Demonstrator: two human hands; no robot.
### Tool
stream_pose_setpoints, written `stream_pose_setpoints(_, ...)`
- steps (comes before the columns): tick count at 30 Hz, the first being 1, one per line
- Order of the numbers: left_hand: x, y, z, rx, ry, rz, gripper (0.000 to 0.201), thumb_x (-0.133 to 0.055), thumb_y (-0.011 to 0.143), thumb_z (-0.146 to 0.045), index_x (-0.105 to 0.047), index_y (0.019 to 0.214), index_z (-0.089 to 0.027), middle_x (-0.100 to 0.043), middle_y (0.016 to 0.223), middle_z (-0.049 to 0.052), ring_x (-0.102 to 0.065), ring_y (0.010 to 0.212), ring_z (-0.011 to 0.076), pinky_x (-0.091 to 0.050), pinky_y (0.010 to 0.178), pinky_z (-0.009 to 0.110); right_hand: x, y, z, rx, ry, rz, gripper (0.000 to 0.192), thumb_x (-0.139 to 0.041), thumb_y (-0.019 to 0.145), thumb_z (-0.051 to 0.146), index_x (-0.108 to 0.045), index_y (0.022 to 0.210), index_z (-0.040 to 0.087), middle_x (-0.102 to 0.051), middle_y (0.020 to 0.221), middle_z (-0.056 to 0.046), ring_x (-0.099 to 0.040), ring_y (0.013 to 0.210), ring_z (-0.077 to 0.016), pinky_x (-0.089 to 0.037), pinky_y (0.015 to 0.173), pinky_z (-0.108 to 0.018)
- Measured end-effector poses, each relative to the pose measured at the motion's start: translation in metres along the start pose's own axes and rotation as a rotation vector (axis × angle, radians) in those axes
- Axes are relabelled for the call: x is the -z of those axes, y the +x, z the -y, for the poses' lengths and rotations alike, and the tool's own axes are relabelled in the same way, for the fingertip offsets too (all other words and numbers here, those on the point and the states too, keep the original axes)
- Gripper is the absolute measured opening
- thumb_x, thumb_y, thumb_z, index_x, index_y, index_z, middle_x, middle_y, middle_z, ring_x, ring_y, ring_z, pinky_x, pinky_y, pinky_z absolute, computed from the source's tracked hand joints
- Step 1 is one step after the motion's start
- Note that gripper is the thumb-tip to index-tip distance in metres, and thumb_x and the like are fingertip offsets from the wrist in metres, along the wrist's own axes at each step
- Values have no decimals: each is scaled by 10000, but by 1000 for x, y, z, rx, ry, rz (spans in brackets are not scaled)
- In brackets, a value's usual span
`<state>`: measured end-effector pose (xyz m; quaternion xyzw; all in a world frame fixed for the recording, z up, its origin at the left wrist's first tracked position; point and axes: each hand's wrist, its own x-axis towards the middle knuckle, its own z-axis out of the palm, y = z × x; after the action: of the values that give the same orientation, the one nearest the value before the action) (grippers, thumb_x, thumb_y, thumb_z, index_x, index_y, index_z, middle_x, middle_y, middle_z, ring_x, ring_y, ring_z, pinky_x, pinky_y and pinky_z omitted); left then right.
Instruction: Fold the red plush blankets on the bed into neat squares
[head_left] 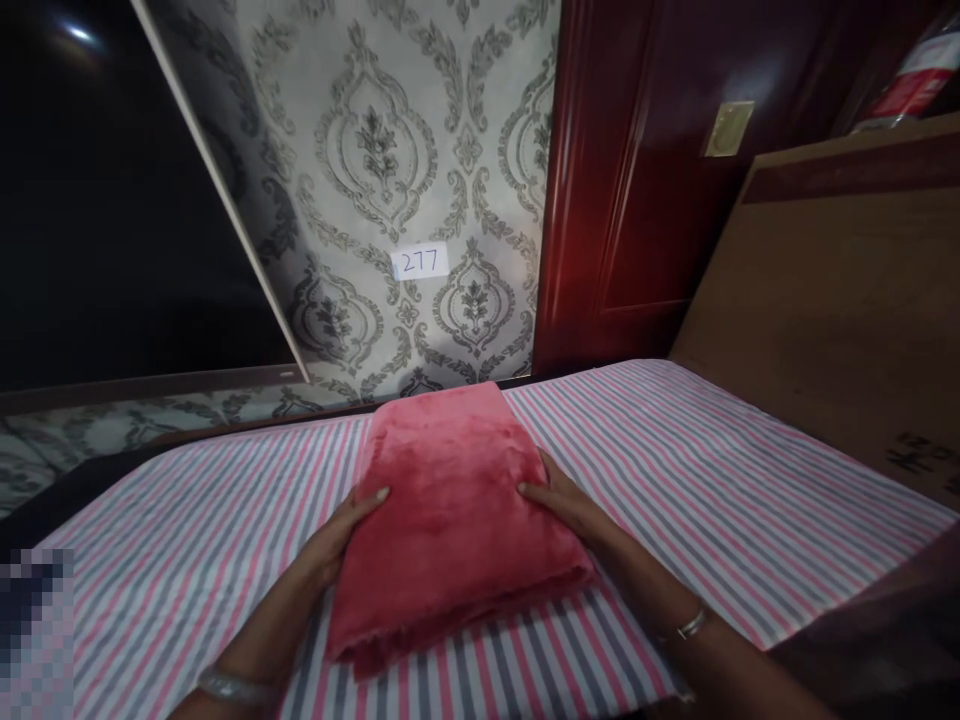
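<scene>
**Two hands on a folded pink blanket**

A folded pink blanket lies in the middle of a bed covered by a striped sheet — pink, grey and white bands running across it. The left hand cups the blanket's left edge, fingers spread with the thumb lying on top of the plush. The right hand presses against the right edge in the same way, open and flat rather than gripping. Each wrist wears a bangle. Behind the bed stands a wall with grey damask wallpaper, and a small paper label reading 277 is stuck to it. To the right is a dark red wooden door — beside it, a brown headboard.
</scene>
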<state>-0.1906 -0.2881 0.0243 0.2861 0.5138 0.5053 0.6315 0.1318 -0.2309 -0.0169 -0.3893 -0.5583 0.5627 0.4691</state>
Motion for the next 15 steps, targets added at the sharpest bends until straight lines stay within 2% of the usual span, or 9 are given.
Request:
stream_pose_setpoints(2, -5, -2, -3, -42, -1, -1, 684, -853, 652, -247, -616, 1288, -168, -782, 1026, 118, -749, 937, 323, -617, 828, 399, -3, 4, 10, -36, 30, 22, 751, -744, 615, 414, -538, 1306, 203, -667, 1284, -110, -630, 1152, -324, -481, 1002, -469)
stream_pose_setpoints(5, -14, -5, -25, -82, 16, -71, 549, -825, 666, -187, -668, 1189, -127, -792, 916, 111, -763, 806, 295, -625, 724, 355, -8, 20, 40, -38, -13, 40, 646, -723, 588, 369, -605, 1195, 182, -718, 1164, -98, -662, 1062, -315, -512, 946, -451)
stream_pose_setpoints(8, -23, -14, -64, -129, 21, -137, 276, -763, 724, -136, -720, 996, -110, -779, 784, 91, -748, 681, 248, -610, 647, 314, -14, 40, 82, 55, -83, 23, 609, -724, 576, 343, -629, 1154, 179, -723, 1152, -76, -653, 1078, -299, -504, 973, -436)
stream_pose_setpoints(10, -29, -20, -95, -138, 29, -141, 98, -696, 780, -100, -720, 875, -103, -761, 724, 83, -730, 631, 216, -602, 628, 298, -19, 50, 110, 126, -76, 5, 650, -736, 584, 339, -621, 1205, 186, -704, 1211, -71, -631, 1135, -293, -480, 1020, -429)
stream_pose_setpoints(12, -35, -23, -127, -158, 49, -127, 88, -626, 830, -66, -711, 821, -90, -745, 701, 79, -712, 611, 186, -592, 624, 278, -22, 53, 135, 205, -42, -46, 741, -748, 598, 342, -583, 1307, 201, -651, 1319, -72, -585, 1224, -293, -442, 1073, -425)
stream_pose_setpoints(15, -39, -21, -165, -199, 85, -88, 98, -618, 863, -84, -709, 888, -55, -741, 760, 88, -696, 652, 180, -584, 643, 288, -25, 38, 166, 330, -38, -147, 802, -758, 645, 361, -533, 1404, 233, -535, 1472, -46, -475, 1359, -288, -349, 1159, -422)
